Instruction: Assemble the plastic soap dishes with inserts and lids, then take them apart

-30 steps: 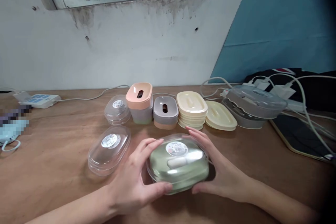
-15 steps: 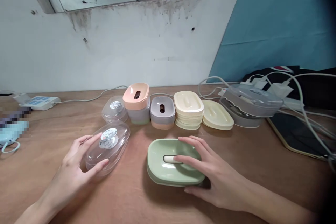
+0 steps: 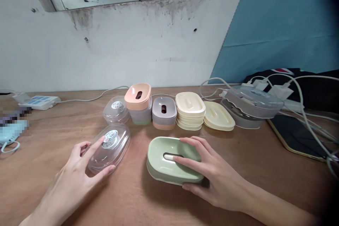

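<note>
My right hand (image 3: 203, 173) grips the right end of a stack of oval green soap dish trays (image 3: 169, 174). Its thumb is on the near side, and its fingers reach over the top by the slot, where a pale strip shows. The stack tilts a little, its left end up. To the left, my left hand (image 3: 84, 169) spans a clear oval soap dish lid (image 3: 119, 148) on the table. The index finger lies by the lid's round label, and the thumb presses the near edge. The other left fingers are partly hidden.
Along the back stand another clear lid (image 3: 112, 114), peach trays (image 3: 137, 95), grey trays (image 3: 164, 109), stacked cream trays (image 3: 190, 113) and loose cream ones (image 3: 218, 116). Grey covers (image 3: 254, 102), cables and a phone (image 3: 293, 136) lie right. A power strip (image 3: 39, 102) sits far left.
The green stack has shifted slightly left and tilted, showing more of its near side. My left thumb has slid right along the clear lid's near edge.
</note>
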{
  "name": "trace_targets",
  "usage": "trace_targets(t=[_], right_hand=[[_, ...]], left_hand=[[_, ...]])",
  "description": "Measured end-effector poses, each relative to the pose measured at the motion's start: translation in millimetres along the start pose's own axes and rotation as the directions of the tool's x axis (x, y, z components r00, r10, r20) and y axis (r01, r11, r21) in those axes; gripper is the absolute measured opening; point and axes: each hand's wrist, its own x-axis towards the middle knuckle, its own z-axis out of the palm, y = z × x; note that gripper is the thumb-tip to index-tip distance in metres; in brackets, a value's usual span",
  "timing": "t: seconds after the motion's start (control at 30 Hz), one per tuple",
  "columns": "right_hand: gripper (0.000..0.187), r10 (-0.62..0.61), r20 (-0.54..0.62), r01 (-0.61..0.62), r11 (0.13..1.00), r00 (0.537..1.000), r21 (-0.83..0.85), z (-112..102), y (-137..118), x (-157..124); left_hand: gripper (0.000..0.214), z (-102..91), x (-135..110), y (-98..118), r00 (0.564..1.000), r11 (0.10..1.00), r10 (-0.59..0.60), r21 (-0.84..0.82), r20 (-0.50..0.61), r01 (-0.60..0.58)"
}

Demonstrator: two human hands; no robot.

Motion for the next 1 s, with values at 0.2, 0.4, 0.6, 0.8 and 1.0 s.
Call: trace_targets(t=[0.2, 0.4, 0.6, 0.8, 1.0], right_hand=[[0.040, 0.019, -0.061, -0.018, 1.000, 0.998, 0.008, -1, -1, -1], [0.027, 0.063, -0.035, -0.063, 0.998, 0.997, 0.007, -2, -7, 3], [0.018, 0.117, -0.124, -0.123, 0.991, 0.985, -0.042, -9, -12, 4], [0.019, 0.135, -0.303, -0.199, 0.961, 0.943, -0.193, -48, -11, 25], [0.046, 0.302, -0.311, -0.434, 0.646, 0.901, -0.628, -54, 3, 102]], left_hand=[[0.054, -5.8, -1, 7, 0.997, 0.994, -0.028, 0.110, 0.074, 0.020], [0.068, -12.5, 2, 31, 0.918, 0.920, 0.389, 0.070, -0.076, -0.385], [0.068, -4.3, 11, 91, 0.640, 0.612, 0.751, -0.195, -0.162, -0.767], [0.064, 24.4, 17, 104, 0.322, 0.240, 0.924, -0.341, -0.207, -0.909], [0.069, 23.7, 24, 104, 0.309, 0.189, 0.936, -0.502, -0.167, -0.844]])
